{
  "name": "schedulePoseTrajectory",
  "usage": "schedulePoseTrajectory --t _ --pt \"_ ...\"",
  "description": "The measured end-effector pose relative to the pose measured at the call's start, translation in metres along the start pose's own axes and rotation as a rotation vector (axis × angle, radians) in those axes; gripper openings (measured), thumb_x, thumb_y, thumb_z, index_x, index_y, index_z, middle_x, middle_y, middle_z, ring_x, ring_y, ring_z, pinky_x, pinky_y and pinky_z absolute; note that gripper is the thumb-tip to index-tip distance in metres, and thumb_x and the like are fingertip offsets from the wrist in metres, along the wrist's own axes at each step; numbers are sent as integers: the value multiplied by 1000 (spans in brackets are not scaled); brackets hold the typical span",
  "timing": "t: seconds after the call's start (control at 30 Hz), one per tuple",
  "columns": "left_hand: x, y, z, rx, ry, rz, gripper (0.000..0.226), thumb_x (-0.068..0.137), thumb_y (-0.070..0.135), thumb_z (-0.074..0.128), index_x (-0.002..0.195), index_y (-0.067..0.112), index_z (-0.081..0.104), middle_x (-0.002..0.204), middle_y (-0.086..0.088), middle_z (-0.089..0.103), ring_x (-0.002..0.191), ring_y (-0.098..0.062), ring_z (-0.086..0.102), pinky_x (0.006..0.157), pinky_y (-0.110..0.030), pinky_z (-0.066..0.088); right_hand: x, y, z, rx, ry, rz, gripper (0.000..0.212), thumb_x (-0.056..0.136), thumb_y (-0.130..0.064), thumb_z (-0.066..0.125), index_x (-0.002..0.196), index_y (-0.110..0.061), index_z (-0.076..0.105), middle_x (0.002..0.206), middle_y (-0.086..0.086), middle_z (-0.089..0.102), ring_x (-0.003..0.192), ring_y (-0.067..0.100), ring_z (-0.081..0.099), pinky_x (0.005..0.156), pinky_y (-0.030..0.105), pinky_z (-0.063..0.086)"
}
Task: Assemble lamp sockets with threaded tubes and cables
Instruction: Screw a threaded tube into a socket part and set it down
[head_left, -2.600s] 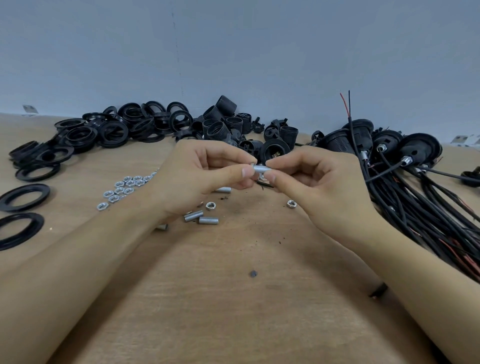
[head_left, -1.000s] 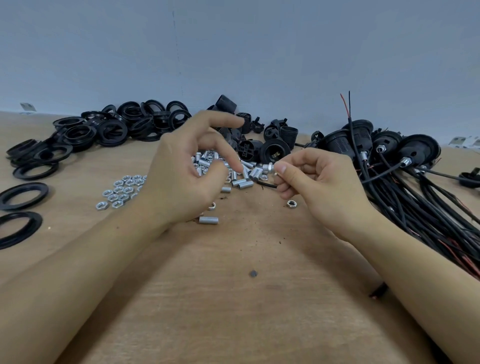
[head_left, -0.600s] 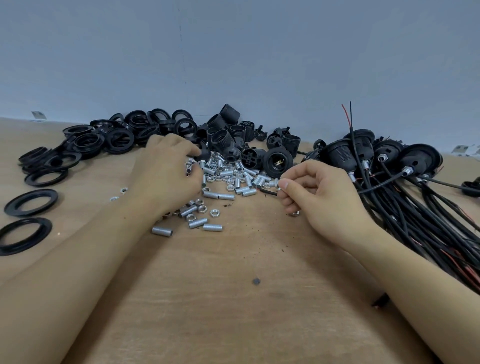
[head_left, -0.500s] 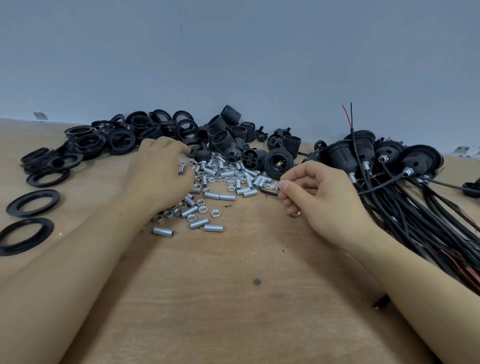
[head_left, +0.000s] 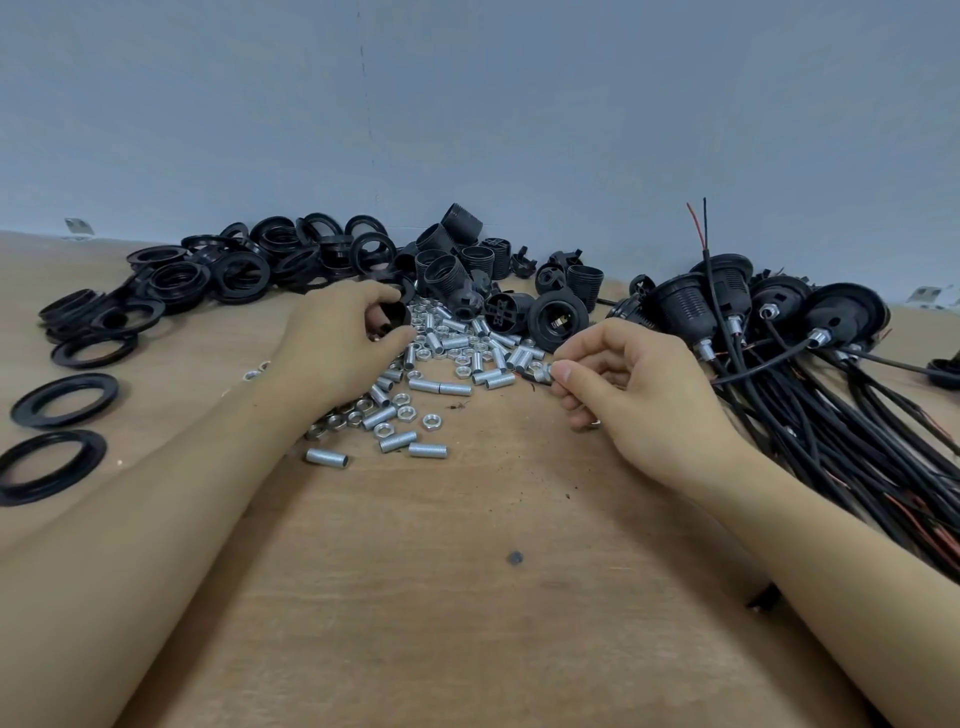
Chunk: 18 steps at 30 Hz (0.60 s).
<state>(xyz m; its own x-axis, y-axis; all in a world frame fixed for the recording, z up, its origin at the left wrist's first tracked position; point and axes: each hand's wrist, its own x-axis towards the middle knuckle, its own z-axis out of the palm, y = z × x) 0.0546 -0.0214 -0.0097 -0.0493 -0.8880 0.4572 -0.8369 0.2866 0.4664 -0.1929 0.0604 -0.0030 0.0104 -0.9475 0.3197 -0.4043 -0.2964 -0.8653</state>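
- Black plastic fills the left hand, whose fingers curl round a socket shell at the far edge of a heap of metal tubes and nuts on the wooden desk.
- Right hand pinches a short threaded tube between thumb and forefinger, low over the desk just right of the heap, with a thin dark wire end showing beside it.
- Risk, as judged: the tube is small and held only at its tip, so a slip could drop it back among identical pieces in the heap.
- Lifting the shell through the heap could scatter nuts toward the desk edge; several loose ones already lie near the left wrist.
- Threads may cross if the tube meets the shell at a tilt, since both parts are held in the air.
- Bundled cables with finished sockets lie just beside the right forearm and could snag on a backward move.
- Flat black rings sit well apart on the left.
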Motion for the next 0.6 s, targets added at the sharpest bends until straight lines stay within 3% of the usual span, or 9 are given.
schedulePoseTrajectory --t 0.1,0.17,0.27,0.4,0.47,0.53,0.6 --pt "0 -1 -2 -73 40 -22 39 82 36 79 118 23 70 91 5 60 82 -12 59 69 -16 39 0 0 0 3 7 -7 7 91 -8 67 87 -13 68 71 5 70 63 23 67 59 34 60" --pt "0 3 -6 -231 92 -38 34 78 37 82 109 28 71 101 6 61 81 -6 64 70 -9 43 0 0 -1 9 28 -20 8 90 -9 67 87 -16 68 72 4 70 63 22 67 59 33 60" --pt "-4 17 -13 -614 100 -55 29 78 29 84 99 36 65 107 12 68 85 -4 70 76 -16 54 1 -2 -2 33 61 -70 10 90 -9 68 90 -19 67 76 2 71 67 20 69 61 34 61" --pt "-12 30 -11 -768 37 -8 31 81 15 81 103 32 67 106 7 71 87 -2 70 76 -13 52 0 -3 -2 83 83 -113 12 89 -9 68 91 -20 67 81 3 70 75 21 68 61 27 59" --pt "-15 31 -9 -694 29 -1 28 81 24 82 104 35 69 105 10 70 84 -1 68 74 -16 52 0 -4 -2 88 86 -120 12 90 -9 68 91 -21 67 82 3 70 76 20 68 60 24 57" --pt "-14 27 -7 -396 80 13 29 80 38 81 105 37 67 105 15 65 80 0 64 72 -15 48 0 -3 -2 84 90 -123 12 90 -9 68 91 -21 67 82 2 70 77 19 68 59 22 56" --pt "-13 20 -6 -124 62 -11 43 82 46 77 119 32 63 115 9 59 87 -4 61 79 -23 46 1 -3 -2 68 90 -122 12 90 -10 68 91 -21 67 81 1 69 77 19 67 59 23 57"
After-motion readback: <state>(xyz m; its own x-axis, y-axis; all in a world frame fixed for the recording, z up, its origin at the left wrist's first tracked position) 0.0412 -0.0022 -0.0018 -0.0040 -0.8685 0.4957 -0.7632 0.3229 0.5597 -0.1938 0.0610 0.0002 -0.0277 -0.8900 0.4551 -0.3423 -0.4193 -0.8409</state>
